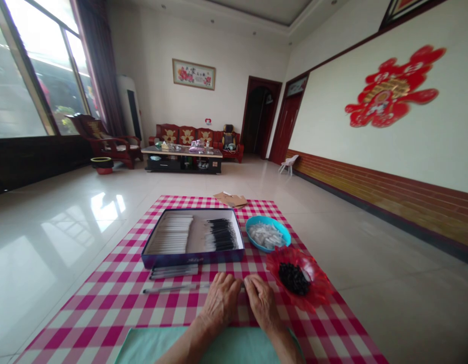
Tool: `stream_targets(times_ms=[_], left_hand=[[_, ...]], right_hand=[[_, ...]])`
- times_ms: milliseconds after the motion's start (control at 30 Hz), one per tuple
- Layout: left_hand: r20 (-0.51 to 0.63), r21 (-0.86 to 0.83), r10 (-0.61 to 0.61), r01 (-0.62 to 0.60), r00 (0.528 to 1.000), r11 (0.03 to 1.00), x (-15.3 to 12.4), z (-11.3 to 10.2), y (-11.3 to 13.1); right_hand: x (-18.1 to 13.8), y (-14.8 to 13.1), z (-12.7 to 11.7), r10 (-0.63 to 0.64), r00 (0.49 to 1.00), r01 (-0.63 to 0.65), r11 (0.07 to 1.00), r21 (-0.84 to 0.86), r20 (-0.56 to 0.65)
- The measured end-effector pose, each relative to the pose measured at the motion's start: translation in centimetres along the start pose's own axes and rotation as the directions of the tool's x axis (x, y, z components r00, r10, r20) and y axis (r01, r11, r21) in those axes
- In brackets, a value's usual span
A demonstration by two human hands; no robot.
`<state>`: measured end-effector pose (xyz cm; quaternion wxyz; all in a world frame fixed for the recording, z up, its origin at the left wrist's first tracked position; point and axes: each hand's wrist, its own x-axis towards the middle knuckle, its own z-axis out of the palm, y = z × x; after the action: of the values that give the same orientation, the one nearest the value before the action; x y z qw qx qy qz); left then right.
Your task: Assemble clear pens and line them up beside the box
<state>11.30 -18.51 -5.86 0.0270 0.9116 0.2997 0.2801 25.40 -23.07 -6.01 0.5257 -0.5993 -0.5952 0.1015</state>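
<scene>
Left hand and right hand curve over a clear pen, lower centre, on a checked tablecloth; grip unclear.

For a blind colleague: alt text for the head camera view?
The left hand and right hand rest at a clear pen on a pink checked cloth, by a box of pens, a blue bowl of white pieces and a red dish of black pieces.
</scene>
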Motion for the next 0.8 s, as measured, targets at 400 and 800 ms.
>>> stream_targets(times_ms=[400, 800], left_hand=[[0.009, -0.013, -0.001, 0.001, 1.0, 1.0, -0.2, 0.3, -0.2], [-0.34, -0.086, -0.082, 0.056, 0.937, 0.995, 0.0, -1.2, 0.2]], right_hand=[[-0.1, -0.1, -0.1, 0.002, 1.0, -0.002, 1.0, 0.017, 0.018], [0.0, -1.2, -1.0, 0.098, 0.994, -0.096, 0.993, 0.065, -0.039]])
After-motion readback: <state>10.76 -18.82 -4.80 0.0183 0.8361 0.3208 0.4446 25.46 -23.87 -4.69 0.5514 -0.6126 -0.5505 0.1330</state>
